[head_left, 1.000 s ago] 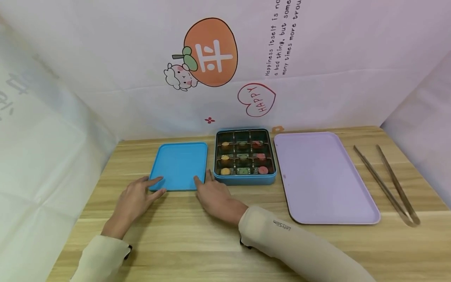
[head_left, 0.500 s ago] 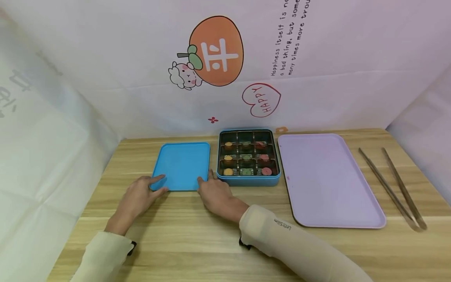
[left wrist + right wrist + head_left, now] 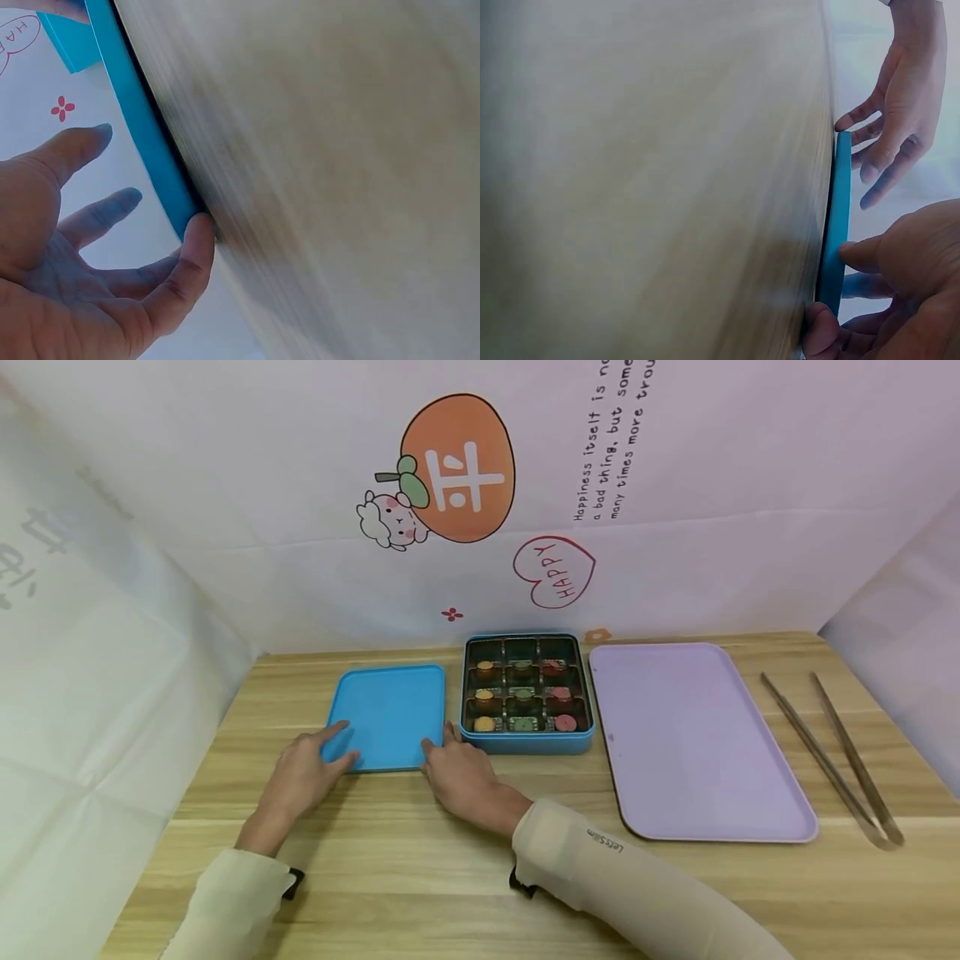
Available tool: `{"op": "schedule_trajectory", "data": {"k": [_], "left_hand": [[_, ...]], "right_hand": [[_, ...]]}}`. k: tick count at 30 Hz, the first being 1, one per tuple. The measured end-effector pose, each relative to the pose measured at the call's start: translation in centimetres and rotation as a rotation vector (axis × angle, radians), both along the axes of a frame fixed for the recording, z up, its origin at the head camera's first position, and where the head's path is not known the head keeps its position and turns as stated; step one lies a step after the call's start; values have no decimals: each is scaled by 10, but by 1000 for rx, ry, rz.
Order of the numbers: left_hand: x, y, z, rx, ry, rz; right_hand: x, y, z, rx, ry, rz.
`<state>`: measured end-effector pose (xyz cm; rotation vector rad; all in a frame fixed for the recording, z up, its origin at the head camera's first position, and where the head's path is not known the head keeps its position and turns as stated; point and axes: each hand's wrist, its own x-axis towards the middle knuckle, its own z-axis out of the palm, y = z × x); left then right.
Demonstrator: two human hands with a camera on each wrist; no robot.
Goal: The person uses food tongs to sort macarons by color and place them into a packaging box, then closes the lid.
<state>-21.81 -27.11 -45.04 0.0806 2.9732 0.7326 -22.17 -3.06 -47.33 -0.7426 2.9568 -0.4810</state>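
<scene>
A square blue lid [image 3: 387, 718] lies on the wooden table, left of a blue tin [image 3: 527, 742]. My left hand [image 3: 300, 772] is at the lid's near left corner, thumb and forefinger spread apart over it. In the left wrist view one bent finger [image 3: 184, 281] touches the lid's edge at the corner. At the near right corner, my right hand [image 3: 463, 779] holds the lid, its thumb [image 3: 861, 255] on the rim and a curled finger [image 3: 821, 330] at the underside. The tin's compartments hold small round yellow, green and pink pieces [image 3: 565, 722].
A lilac tray [image 3: 697, 743] lies right of the tin. Farther right are long metal tongs [image 3: 832, 760], spread apart. A white printed cloth [image 3: 300, 485] hangs behind the table, and more white cloth [image 3: 82, 693] stands on the left side.
The lid has shifted slightly toward the person and turned a little. My left hand has moved slightly with it, its forefinger farther up the lid's left side. The right hand stays at its corner.
</scene>
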Motion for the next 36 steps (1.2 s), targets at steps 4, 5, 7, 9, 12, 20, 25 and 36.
{"op": "schedule_trajectory", "data": {"k": [4, 5, 7, 9, 12, 20, 25, 36], "left_hand": [[-1, -3, 1, 34, -44, 37], [-1, -4, 1, 44, -53, 47], [-2, -6, 2, 64, -72, 61], [-3, -10, 2, 84, -88, 77], [-4, -14, 1, 101, -96, 88], [-2, -15, -2, 128, -47, 35], [3, -18, -2, 119, -25, 15], [15, -20, 0, 139, 12, 31]], "right_hand": [[0, 2, 0, -26, 3, 5], [0, 3, -1, -32, 1, 5], [0, 4, -1, -43, -1, 4], [0, 6, -2, -52, -1, 5], [0, 7, -3, -64, 3, 7], [2, 8, -3, -91, -16, 13], [5, 8, -2, -123, -27, 24], [10, 10, 1, -271, -56, 46]]}}
